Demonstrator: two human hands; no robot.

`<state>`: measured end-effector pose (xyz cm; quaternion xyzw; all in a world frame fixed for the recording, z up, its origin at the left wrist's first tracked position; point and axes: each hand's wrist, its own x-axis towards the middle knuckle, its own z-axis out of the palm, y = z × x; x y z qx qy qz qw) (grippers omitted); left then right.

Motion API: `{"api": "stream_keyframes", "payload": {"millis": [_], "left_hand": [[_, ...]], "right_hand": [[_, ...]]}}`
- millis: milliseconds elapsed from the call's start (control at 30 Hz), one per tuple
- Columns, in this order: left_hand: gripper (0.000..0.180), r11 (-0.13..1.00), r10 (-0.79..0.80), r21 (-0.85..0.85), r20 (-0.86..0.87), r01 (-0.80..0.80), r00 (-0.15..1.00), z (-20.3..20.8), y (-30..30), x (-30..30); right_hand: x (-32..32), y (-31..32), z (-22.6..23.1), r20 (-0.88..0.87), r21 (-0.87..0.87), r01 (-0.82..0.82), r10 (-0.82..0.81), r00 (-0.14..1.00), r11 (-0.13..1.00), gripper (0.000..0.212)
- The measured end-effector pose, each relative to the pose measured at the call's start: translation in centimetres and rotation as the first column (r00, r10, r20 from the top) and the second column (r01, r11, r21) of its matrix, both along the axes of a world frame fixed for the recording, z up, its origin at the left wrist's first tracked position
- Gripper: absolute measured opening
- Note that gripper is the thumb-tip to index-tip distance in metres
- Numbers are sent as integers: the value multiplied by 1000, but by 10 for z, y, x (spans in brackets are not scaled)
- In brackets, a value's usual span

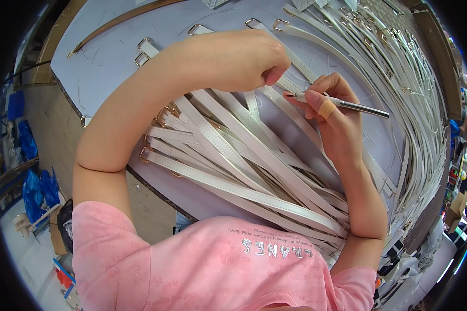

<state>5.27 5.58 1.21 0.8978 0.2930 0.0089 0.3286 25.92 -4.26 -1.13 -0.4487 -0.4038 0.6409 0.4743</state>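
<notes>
My left hand is closed, its fingers curled down over a stitched white belt that comes out beside the fingertips. Most of that grip is hidden under the hand. My right hand pinches a slim pen-like tool with a silver barrel, its tip pointing left beside the belt. A tan bandage is wrapped round the right thumb. Beneath both forearms lies a crossed pile of white belts, with gold-coloured buckles at its left side.
More white belts hang in a long bundle along the right edge of the pale worktable. A brown strip lies at the far left. Loose threads are scattered about. Blue plastic bags are on the left, beyond the table.
</notes>
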Motion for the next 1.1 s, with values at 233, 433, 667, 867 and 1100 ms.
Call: {"api": "stream_keyframes", "payload": {"millis": [233, 433, 667, 867, 1100], "left_hand": [[8, 988, -110, 115, 24, 107, 994, -1, -5, 1], [7, 993, -101, 52, -72, 105, 992, 3, -1, 1], [6, 1000, -21, 8, 30, 21, 999, 0, 3, -6], [4, 999, -35, -32, -10, 34, 999, -3, 6, -4], [3, 999, -27, -20, -6, 27, 1000, -3, 6, -2]], "right_hand": [[-6, 2, 1, 192, 76, -59, 44, 980, 995, 12], [-11, -1, 0, 316, 90, -103, 70, 946, 991, 10], [-16, -2, -11, 423, 290, -165, 28, 906, 943, 11], [-18, -3, -12, 479, 293, -179, 17, 878, 939, 11], [-18, -4, -12, 452, 280, -164, 20, 892, 946, 13]]}}
